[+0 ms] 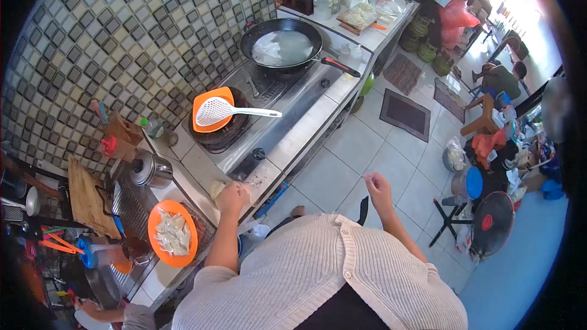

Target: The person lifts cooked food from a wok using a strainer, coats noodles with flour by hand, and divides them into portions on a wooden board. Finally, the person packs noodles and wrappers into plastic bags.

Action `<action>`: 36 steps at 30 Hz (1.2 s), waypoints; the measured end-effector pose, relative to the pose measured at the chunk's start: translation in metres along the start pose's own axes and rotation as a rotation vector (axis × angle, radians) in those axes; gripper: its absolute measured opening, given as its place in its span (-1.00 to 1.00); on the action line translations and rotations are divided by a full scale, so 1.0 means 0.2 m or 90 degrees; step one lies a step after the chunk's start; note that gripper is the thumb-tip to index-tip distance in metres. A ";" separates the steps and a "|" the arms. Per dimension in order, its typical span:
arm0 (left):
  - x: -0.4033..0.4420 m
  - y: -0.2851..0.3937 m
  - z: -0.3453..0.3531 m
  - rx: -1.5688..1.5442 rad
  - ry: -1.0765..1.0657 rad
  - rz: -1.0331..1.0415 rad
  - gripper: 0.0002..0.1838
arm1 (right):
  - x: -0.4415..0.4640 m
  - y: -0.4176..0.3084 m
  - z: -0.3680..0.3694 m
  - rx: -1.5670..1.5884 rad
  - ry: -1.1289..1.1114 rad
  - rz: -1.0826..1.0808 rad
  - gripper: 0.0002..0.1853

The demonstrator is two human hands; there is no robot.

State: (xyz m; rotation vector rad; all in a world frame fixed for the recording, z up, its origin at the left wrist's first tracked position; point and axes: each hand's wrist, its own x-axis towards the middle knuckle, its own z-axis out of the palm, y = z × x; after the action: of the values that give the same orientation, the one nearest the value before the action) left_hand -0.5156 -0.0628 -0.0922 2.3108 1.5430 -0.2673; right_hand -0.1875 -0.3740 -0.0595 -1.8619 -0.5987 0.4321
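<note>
My left hand [232, 198] is closed at the counter's front edge, on a pale, crumpled, cloth-like thing [217, 189] that it partly hides. My right hand [379, 190] hangs in the air above the floor, fingers drawn together, with nothing visible in them. Ahead, a black wok [298, 26] with cloudy liquid and something whitish sits on the far burner of the stove [278, 119]. An orange plate [214, 96] rests over the near burner, and a white slotted spoon [215, 112] lies across it. To the left, another orange plate [153, 227] bears several pale, folded pieces.
A lidded metal pot [153, 171] and a wooden board [92, 198] stand at left. Jars and a tray of whitish food [359, 16] crowd the far counter. Another person's arm [104, 315] shows at lower left; a seated person [501, 80] is at far right. Mats [405, 114] lie on the floor.
</note>
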 end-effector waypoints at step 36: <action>-0.08 0.09 -0.55 -0.020 -0.220 0.135 -0.64 | 0.07 0.06 0.01 -0.024 -0.036 0.053 -0.78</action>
State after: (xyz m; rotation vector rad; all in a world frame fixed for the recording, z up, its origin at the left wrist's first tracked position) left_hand -0.5089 -0.0409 0.0176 2.2357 1.1200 -0.5478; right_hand -0.1744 -0.3671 -0.0723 -1.9209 -0.5713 0.5334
